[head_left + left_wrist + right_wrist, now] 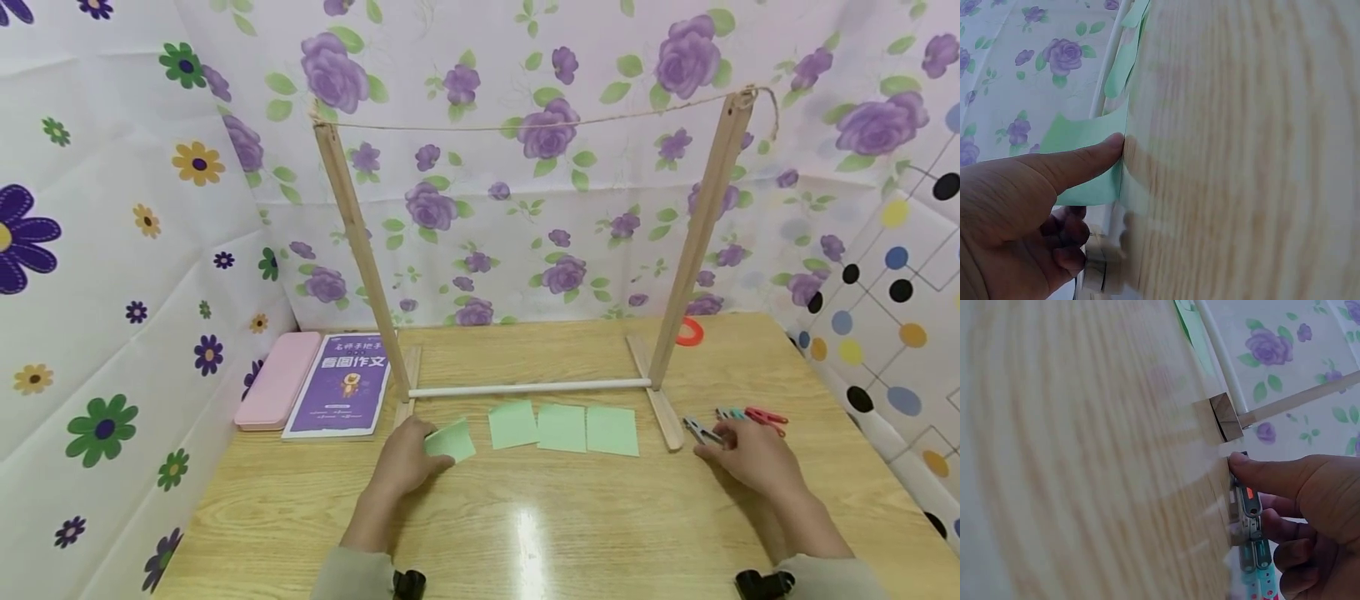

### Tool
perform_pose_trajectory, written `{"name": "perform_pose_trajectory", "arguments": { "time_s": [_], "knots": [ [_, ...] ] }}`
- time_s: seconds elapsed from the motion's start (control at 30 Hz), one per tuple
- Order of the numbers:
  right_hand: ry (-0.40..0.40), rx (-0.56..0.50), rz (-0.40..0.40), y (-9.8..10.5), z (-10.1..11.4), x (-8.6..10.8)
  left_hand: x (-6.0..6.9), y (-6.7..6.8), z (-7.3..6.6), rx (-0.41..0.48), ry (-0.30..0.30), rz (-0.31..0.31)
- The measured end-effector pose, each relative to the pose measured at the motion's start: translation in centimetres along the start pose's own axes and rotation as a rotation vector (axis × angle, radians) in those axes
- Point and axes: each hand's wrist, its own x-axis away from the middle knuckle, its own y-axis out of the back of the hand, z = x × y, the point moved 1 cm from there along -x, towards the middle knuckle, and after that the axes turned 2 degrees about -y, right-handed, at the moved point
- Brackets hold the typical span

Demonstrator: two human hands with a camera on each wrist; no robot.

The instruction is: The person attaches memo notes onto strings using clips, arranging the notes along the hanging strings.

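L fingers (411, 446), snug pinch, green note (452, 442) edge; R fingers (746, 452), same, grey peg (700, 431) nr wood foot (663, 417)

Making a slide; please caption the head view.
Left hand holds a green note; right hand touches a gray clip beside a wooden frame.

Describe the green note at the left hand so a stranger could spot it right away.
Find the wooden frame on the table, then the four green notes in front of its white rod. It's the leftmost note, the only one the left hand touches.
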Motion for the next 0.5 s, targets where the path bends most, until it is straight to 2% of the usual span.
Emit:
{"name": "perform_pose_trajectory", "arguments": {
  "time_s": [0.1, 0.2, 0.33, 0.5],
  "knots": [
    [0.001, 0.001, -0.004, 0.1, 0.0, 0.0, 0.2, 0.0, 0.0, -0.006, -0.037, -0.016],
    [0.019, -0.001, -0.088, 0.2, 0.1, 0.1, 0.3, 0.2, 0.1, 0.036, -0.049, -0.061],
    [0.034, -0.052, -0.246, 0.6, 0.4, 0.1, 0.3, 0.6, 0.2, 0.187, -0.016, -0.122],
    [0.080, -0.192, -0.415, 1.2, 1.0, -0.4, -0.1, 1.6, -0.4, 0.387, -0.001, -0.199]
  ]
}}
